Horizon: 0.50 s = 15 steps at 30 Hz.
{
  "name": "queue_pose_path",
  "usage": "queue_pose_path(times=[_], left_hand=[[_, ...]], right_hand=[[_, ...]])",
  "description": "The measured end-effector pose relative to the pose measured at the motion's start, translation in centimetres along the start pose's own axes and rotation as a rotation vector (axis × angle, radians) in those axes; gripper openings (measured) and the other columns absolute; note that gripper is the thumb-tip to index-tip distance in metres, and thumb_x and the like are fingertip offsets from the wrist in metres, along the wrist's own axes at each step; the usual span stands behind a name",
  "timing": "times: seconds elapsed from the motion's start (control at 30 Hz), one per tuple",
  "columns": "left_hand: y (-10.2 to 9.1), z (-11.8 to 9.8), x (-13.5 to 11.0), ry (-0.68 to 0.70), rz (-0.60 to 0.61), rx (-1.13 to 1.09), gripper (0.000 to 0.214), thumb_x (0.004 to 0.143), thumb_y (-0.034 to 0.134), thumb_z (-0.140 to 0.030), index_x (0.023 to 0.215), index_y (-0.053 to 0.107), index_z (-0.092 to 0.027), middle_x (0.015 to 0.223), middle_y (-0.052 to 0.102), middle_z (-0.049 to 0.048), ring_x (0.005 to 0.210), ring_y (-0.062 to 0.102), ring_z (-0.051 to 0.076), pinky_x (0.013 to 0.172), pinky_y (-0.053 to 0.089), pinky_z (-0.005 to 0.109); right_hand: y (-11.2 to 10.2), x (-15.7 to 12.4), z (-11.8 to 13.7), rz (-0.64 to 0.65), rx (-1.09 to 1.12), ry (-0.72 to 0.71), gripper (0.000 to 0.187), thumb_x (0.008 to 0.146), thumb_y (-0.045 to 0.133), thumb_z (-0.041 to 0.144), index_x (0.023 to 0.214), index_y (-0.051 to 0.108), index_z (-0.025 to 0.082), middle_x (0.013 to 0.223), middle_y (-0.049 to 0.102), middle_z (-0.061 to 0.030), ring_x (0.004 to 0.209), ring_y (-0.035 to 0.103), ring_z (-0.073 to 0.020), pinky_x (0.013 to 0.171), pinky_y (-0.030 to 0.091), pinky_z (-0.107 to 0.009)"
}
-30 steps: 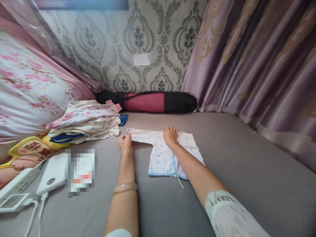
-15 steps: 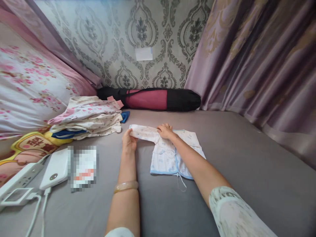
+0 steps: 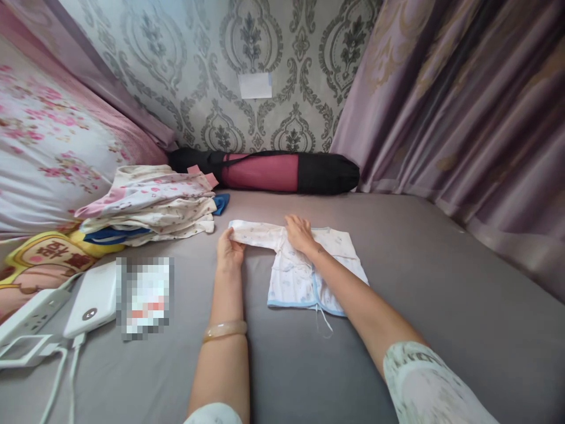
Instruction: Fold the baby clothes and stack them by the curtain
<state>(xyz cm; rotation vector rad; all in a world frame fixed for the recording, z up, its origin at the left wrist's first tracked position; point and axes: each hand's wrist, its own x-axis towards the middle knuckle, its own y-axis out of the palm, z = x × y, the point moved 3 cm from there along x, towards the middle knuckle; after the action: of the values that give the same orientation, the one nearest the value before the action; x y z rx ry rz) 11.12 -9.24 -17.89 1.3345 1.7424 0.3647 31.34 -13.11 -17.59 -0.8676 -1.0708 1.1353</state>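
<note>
A small white baby shirt with pale prints and light blue trim lies spread on the grey sheet, its left sleeve stretched out to the side. My left hand pinches the cuff of that sleeve between thumb and fingers. Over the shirt's shoulder, near where the sleeve joins, rests my right hand, palm down with fingers loosely bent on the cloth. My right forearm covers part of the shirt's front. A thin white tie string hangs from the bottom hem onto the sheet.
To the left lies a pile of baby clothes beside a yellow cushion. A white power bank, a power strip with cables and a blurred packet are nearer me. A black and red long bag lies along the wall.
My right hand has shifted slightly right, from the top of the sleeve onto the shoulder of the shirt. My left hand stays at the cuff. The view has tilted slightly.
</note>
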Motion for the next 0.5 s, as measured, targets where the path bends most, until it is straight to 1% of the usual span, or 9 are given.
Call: queue_pose_path(times=[0.07, 0.13, 0.2, 0.23, 0.33, 0.4, 0.5], left_hand=[[0.0, 0.0, 0.1, -0.001, 0.001, 0.001, 0.017, 0.085, 0.049, -0.01, 0.094, 0.062, -0.016, 0.077, 0.068, 0.001, 0.073, 0.067, 0.013, 0.078, 0.054, 0.025], [0.0, 0.1, 0.1, 0.0, 0.005, -0.002, 0.019, 0.085, 0.049, -0.009, 0.097, 0.062, -0.015, 0.078, 0.069, 0.0012, 0.073, 0.067, 0.013, 0.078, 0.054, 0.026], [0.1, 0.1, 0.1, 0.002, 0.017, -0.016, 0.021, 0.085, 0.049, -0.009, 0.099, 0.062, -0.014, 0.079, 0.069, 0.0017, 0.073, 0.068, 0.014, 0.078, 0.054, 0.026], [0.1, 0.1, 0.1, 0.006, 0.023, -0.029, 0.021, 0.085, 0.049, -0.008, 0.1, 0.063, -0.014, 0.079, 0.07, 0.0018, 0.073, 0.068, 0.014, 0.078, 0.054, 0.026], [0.3, -0.1, -0.2, 0.012, 0.039, -0.085, 0.021, 0.086, 0.048, -0.008, 0.1, 0.063, -0.013, 0.078, 0.07, 0.0017, 0.071, 0.068, 0.013, 0.079, 0.054, 0.025], [0.5, -0.3, -0.4, 0.003, 0.061, -0.125, 0.02, 0.088, 0.047, -0.008, 0.1, 0.062, -0.012, 0.076, 0.07, 0.0018, 0.07, 0.069, 0.012, 0.078, 0.055, 0.025], [1.0, -0.3, -0.8, -0.021, 0.125, -0.152, 0.021, 0.091, 0.044, -0.01, 0.101, 0.062, -0.013, 0.076, 0.071, 0.0024, 0.071, 0.069, 0.013, 0.078, 0.055, 0.027]], right_hand=[[-0.4, -0.9, 0.2, 0.007, -0.014, -0.068, 0.041, 0.097, 0.03, 0.017, 0.134, 0.047, 0.013, 0.141, 0.047, -0.0132, 0.13, 0.038, -0.0222, 0.11, 0.021, -0.038], [0.0, -1.8, 0.4, 0.091, -0.01, -0.118, 0.044, 0.098, 0.031, 0.025, 0.137, 0.045, 0.01, 0.148, 0.039, -0.0148, 0.138, 0.029, -0.0232, 0.112, 0.019, -0.037], [0.7, -2.6, 0.7, 0.186, 0.001, -0.131, 0.052, 0.099, 0.029, 0.035, 0.143, 0.039, 0.008, 0.154, 0.03, -0.0156, 0.143, 0.021, -0.0252, 0.114, 0.017, -0.038], [1.1, -2.9, 0.8, 0.215, 0.005, -0.127, 0.055, 0.1, 0.028, 0.039, 0.146, 0.036, 0.009, 0.155, 0.026, -0.0154, 0.144, 0.018, -0.0263, 0.115, 0.015, -0.04], [1.5, -3.4, 1.0, 0.21, 0.002, -0.105, 0.06, 0.099, 0.026, 0.046, 0.15, 0.03, 0.013, 0.158, 0.02, -0.0134, 0.145, 0.014, -0.0285, 0.116, 0.011, -0.043], [1.6, -3.6, 1.1, 0.191, -0.007, -0.099, 0.061, 0.098, 0.028, 0.048, 0.15, 0.029, 0.016, 0.158, 0.02, -0.0123, 0.145, 0.013, -0.0289, 0.116, 0.01, -0.044], [1.6, -3.7, 1.2, 0.196, -0.014, -0.089, 0.06, 0.097, 0.03, 0.05, 0.15, 0.03, 0.022, 0.158, 0.02, -0.0106, 0.145, 0.013, -0.0283, 0.116, 0.009, -0.045]])
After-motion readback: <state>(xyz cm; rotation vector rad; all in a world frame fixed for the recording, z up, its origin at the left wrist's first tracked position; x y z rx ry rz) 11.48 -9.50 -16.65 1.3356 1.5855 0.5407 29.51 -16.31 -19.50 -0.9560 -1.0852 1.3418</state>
